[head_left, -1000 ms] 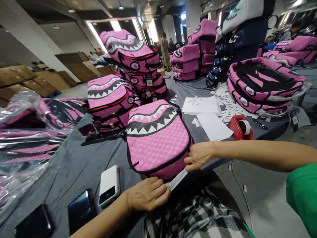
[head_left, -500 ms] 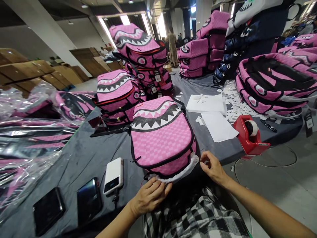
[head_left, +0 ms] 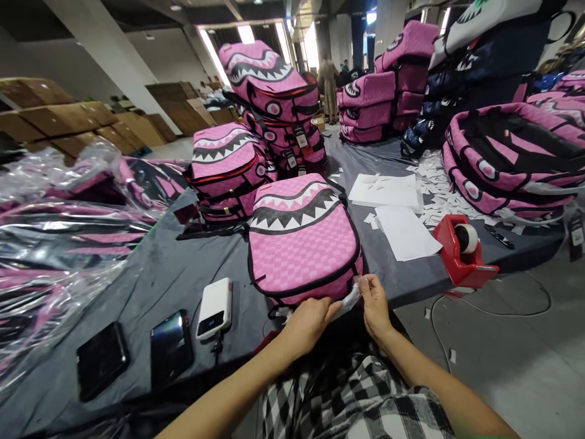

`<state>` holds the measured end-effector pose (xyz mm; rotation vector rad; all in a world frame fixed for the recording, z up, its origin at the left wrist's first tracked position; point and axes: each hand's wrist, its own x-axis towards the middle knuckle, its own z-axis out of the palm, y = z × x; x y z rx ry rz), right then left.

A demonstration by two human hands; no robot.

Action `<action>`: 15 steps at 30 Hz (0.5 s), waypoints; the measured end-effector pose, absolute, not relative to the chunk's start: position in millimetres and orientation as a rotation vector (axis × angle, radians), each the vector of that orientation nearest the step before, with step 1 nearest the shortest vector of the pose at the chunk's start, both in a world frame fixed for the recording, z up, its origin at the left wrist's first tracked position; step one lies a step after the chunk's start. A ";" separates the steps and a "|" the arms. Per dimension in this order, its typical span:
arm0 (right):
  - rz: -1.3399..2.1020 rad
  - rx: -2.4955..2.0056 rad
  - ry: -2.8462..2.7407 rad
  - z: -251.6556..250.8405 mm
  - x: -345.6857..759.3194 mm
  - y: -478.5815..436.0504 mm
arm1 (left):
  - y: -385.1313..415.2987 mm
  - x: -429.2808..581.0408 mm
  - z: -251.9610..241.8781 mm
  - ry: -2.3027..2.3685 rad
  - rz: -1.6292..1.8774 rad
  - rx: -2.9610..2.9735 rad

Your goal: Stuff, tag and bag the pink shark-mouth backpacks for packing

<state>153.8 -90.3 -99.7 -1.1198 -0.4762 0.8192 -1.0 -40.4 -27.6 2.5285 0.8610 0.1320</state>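
A pink checkered backpack (head_left: 304,253) with a shark-mouth print lies face up on the table in front of me. A strip of thin, whitish plastic wrap (head_left: 351,300) runs along its near edge. My left hand (head_left: 307,326) is closed over this strip at the middle of the near edge, and its fingertips are partly hidden. At the near right corner my right hand (head_left: 375,305) pinches the strip's end between thumb and fingers.
On the left lie a white power bank (head_left: 214,309), two dark phones and plastic-wrapped backpacks (head_left: 59,256). Stacked pink backpacks (head_left: 274,110) stand behind. To the right are white paper sheets (head_left: 404,235), a red tape dispenser (head_left: 461,253) and more backpacks (head_left: 507,158).
My left hand has slid right along the backpack's near edge. My right hand has come in to the corner and closed on the plastic wrap. The camera view has shifted slightly.
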 end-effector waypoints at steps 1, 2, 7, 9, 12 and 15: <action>0.770 -1.127 -0.433 -100.5 151.3 -87.2 | -37.2 3.9 -24.1 0.845 0.013 2.378; 0.733 -1.130 -0.381 -101.2 149.2 -83.1 | -34.6 7.0 -21.3 0.809 -0.048 2.246; 0.912 -1.001 -0.261 -103.8 162.1 -68.5 | -29.4 10.6 -18.4 0.743 0.015 1.968; 1.089 -1.015 -0.391 -103.8 182.0 -75.6 | -27.8 11.9 -20.8 0.723 0.076 1.904; 1.053 -1.301 -0.806 -95.0 215.8 -97.7 | -25.0 15.0 -24.4 0.693 0.129 1.865; 0.358 -1.564 -1.331 -71.8 231.5 -114.0 | -25.8 18.0 -26.9 0.709 0.156 1.963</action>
